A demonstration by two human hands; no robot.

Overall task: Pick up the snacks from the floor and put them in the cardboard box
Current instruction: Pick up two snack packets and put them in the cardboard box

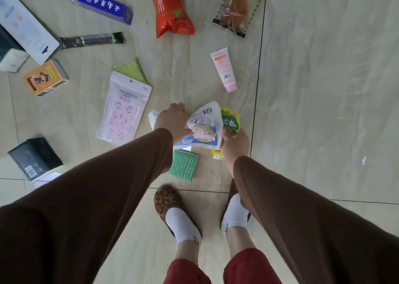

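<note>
Here the left hand [172, 119] grips a white cartoon-printed snack packet [205, 128] above the tiled floor [323, 89], while the right hand [235, 145] clutches a green-and-yellow packet [231, 120]. Farther off lies a blue carton [101, 4] with white Chinese lettering, unreadable.

Both arms in brown sleeves reach down to the tiled floor [313, 89], where the left hand [172, 122] and the right hand [234, 145] together grip a white cartoon packet [205, 130], the right hand also pinching a green and yellow snack bag [231, 120] just beside it. Just below that packet lies a green sponge [184, 161]; above it are a pink tube [224, 70], a red bag [172, 9] and a clear meat snack pack [236, 14]. To the packet's left lie a pink pouch [124, 109], an orange box [46, 77] and a blue box [97, 3].
</note>
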